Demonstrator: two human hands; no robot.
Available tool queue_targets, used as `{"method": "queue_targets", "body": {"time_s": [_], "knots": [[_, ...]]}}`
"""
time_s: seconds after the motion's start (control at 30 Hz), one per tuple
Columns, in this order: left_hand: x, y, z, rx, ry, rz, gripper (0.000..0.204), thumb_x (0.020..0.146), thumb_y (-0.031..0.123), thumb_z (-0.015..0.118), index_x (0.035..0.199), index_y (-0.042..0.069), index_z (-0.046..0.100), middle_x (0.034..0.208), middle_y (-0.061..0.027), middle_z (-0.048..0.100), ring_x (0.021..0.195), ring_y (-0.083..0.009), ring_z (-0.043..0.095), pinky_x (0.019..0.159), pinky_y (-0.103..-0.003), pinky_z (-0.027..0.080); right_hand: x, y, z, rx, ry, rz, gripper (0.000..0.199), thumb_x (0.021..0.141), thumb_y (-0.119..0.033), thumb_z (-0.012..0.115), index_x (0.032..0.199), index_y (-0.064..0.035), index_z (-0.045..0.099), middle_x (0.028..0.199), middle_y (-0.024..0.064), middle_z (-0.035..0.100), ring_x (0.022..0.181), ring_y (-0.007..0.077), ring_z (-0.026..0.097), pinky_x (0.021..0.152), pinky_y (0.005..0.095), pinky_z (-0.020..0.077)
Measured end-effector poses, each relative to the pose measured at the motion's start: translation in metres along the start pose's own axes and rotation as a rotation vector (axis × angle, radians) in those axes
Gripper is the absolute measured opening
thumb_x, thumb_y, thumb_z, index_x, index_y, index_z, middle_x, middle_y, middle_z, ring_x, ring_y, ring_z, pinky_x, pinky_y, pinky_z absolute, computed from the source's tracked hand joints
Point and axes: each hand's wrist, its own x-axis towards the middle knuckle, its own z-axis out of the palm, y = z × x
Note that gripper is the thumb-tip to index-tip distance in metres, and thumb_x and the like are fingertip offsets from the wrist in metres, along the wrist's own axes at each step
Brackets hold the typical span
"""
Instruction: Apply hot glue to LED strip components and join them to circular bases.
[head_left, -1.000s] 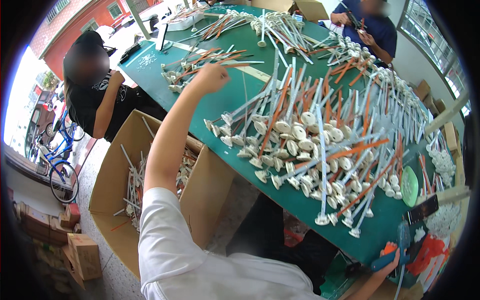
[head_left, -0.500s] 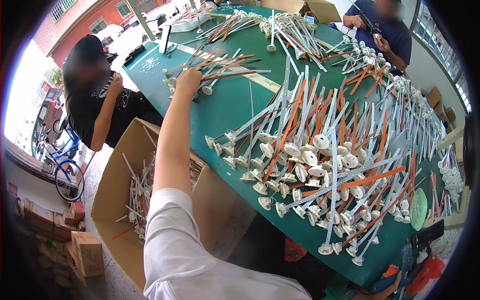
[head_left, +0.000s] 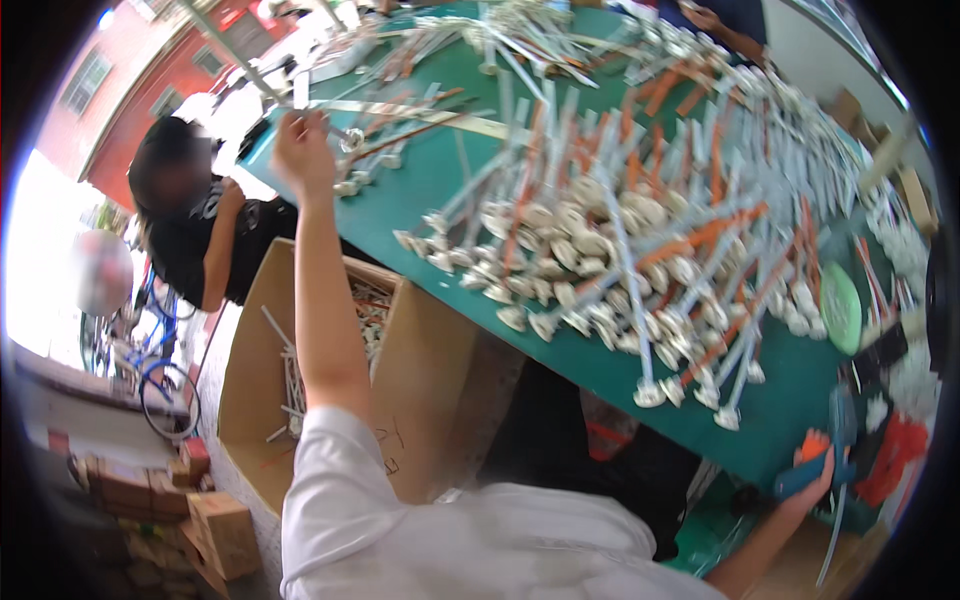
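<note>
My left arm stretches far over the table's left side. My left hand is raised there with its fingers curled together; motion blur hides what is in them. Beside it, a small pile of pale and orange strips with white round bases lies on the green table. At the lower right, my right hand is closed around a blue glue gun, with a pale glue stick hanging below it. A large heap of strips with white round bases spreads across the table between my hands.
An open cardboard box holding more strips stands below my left arm. A person in black is at the left, and another in dark blue at the far right. A green dish lies near the right edge.
My left hand has lifted off the small strip pile and moved left. The view has shifted, showing more of my right hand and the glue gun at the lower right.
</note>
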Motion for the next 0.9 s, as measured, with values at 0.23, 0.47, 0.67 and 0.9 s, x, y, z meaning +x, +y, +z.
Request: {"method": "queue_targets", "body": {"time_s": [0.23,0.47,0.67,0.9], "knots": [[-0.276,0.238,-0.011,-0.773,-0.503,-0.263,0.012,0.094,-0.003,0.06,0.105,-0.003,0.056,0.092,-0.0152,0.07,0.082,-0.02,0.071,0.072,-0.029,0.06,0.002,0.005,0.022,0.022,-0.217,-0.046,0.038,0.095,-0.03,0.054,0.122,-0.0021,0.056,0.126,0.0112,0.06,0.128,0.0253,0.051,0.091,0.0343,0.0446],[-0.367,0.285,0.031,-0.769,-0.847,-0.08,0.009,0.086,-0.012,0.064,0.095,-0.008,0.064,0.092,-0.0127,0.072,0.082,-0.0156,0.07,0.07,-0.025,0.059,-0.033,0.003,0.033,0.069,-0.309,-0.169,0.029,0.094,-0.019,0.051,0.116,0.0003,0.053,0.114,0.014,0.057,0.119,0.0294,0.052,0.075,0.0343,0.0464],[-0.383,0.29,0.032,-0.56,-0.872,0.011,0.011,0.084,-0.012,0.066,0.093,-0.007,0.065,0.091,-0.0135,0.072,0.08,-0.0147,0.071,0.067,-0.025,0.06,-0.12,0.051,0.056,-0.09,-0.572,-0.113,0.031,0.084,-0.018,0.063,0.108,0.0003,0.057,0.1,0.0173,0.062,0.093,0.031,0.064,0.064,0.0359,0.0571],[-0.392,0.29,0.034,-0.406,-0.881,0.05,0.01,0.086,-0.01,0.065,0.095,-0.009,0.062,0.088,-0.0137,0.073,0.079,-0.0144,0.071,0.067,-0.026,0.06,-0.161,0.071,0.093,-0.574,-0.711,-0.374,0.013,0.071,-0.003,0.073,0.083,-0.0021,0.067,0.073,0.0089,0.067,0.062,0.0191,0.066,0.057,0.0268,0.0547]]}}
